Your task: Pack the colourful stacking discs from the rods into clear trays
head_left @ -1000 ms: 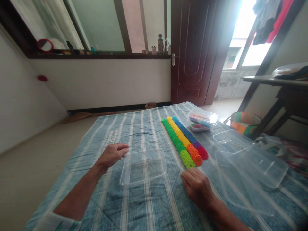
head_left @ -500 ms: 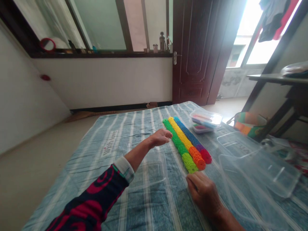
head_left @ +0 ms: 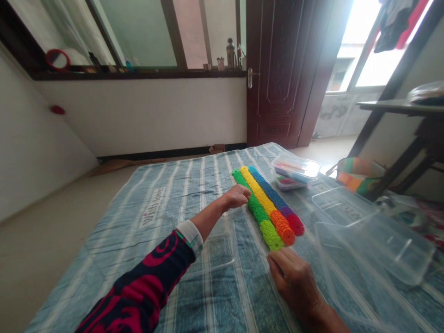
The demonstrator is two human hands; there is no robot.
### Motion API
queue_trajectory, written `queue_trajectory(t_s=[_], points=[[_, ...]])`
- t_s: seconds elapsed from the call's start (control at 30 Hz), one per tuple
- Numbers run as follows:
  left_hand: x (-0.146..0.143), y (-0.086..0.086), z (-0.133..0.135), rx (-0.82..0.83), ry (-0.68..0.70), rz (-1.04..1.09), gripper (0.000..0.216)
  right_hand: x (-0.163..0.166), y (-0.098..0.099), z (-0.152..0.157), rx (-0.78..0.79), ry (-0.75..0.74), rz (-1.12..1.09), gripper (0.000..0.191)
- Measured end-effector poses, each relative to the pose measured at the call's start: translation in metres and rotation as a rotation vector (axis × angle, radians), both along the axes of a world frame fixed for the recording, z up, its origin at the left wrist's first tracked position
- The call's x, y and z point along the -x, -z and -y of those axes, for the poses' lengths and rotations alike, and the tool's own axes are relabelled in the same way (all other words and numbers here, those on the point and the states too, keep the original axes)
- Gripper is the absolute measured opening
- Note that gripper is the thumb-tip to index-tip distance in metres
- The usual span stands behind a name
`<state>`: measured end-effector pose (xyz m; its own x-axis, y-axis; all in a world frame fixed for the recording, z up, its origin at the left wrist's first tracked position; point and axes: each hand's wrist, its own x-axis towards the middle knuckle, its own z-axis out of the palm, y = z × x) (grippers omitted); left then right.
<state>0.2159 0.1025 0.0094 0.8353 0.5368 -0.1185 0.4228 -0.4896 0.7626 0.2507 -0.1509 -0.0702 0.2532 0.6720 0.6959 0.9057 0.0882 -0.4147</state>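
Observation:
Three rows of notched plastic discs lie side by side on the bedspread. The nearest to my left hand is a green row (head_left: 257, 206) that ends in lime discs (head_left: 272, 236). Beside it runs a yellow row (head_left: 256, 189) with orange discs at its near end, then a blue row (head_left: 268, 193) turning purple and red. My left hand (head_left: 237, 197) is closed, its fingertips against the green row's left side. Just below the lime end, my right hand (head_left: 293, 277) is curled shut on the bedspread. Whatever either hand may hold is hidden.
A clear plastic lid or tray (head_left: 217, 264) lies beneath my left forearm. Large clear containers (head_left: 398, 249) stand on the right. Behind them are two stacked lidded boxes (head_left: 294, 169) with coloured contents. The striped bedspread (head_left: 187, 185) ends near the wall and door.
My left hand has shifted slightly right, closer over the green row. My right hand stays by the lime end. The camera view has tilted a little.

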Motion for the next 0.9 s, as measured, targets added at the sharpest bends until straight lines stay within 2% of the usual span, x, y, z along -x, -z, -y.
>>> queue_trajectory(t_s=[0.3,0.5,0.9], points=[[0.0047,0.001,0.005,-0.124,0.061,0.01,0.005,-0.0048,0.0014,0.0018,0.053,0.064,-0.01,0.03],[0.001,-0.001,0.0065,-0.187,0.063,0.018,0.007,-0.0058,0.0057,0.0014,0.079,0.071,-0.016,0.029],[0.0073,-0.0023,0.0061,-0.098,0.021,0.03,0.014,-0.0093,-0.0017,0.0012,0.027,0.124,0.074,0.031]])
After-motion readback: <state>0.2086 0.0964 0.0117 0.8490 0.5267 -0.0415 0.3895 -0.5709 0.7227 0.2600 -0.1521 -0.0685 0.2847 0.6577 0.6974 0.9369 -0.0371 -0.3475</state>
